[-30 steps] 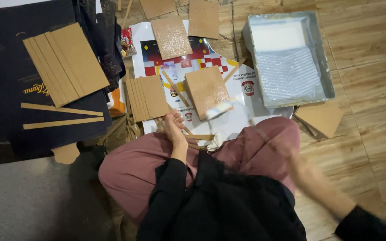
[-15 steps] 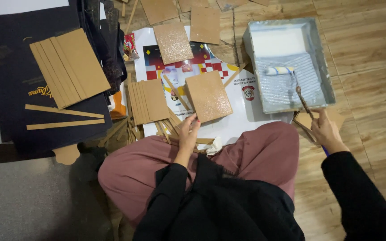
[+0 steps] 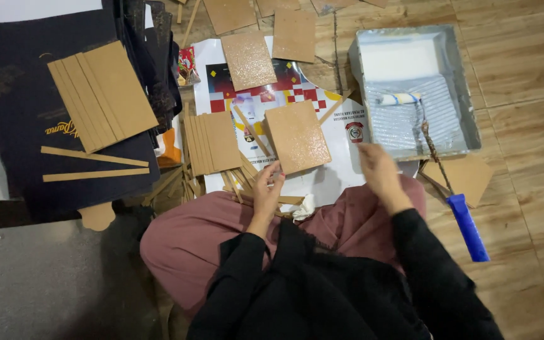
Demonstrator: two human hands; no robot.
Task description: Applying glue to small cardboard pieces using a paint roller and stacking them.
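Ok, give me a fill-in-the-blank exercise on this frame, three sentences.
1. The roller lies in the grey ____, its blue handle resting out on the wood floor.
2. The left hand touches the near edge of a glossy brown ____ lying on the poster.
3. The right hand holds ____.

Missing words: tray; board; nothing

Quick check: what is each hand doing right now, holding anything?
Left hand: fingers on the near edge of the glossy brown board; whether it has a grip on it cannot be told.
Right hand: open, holding nothing; the paint roller lies beside it.
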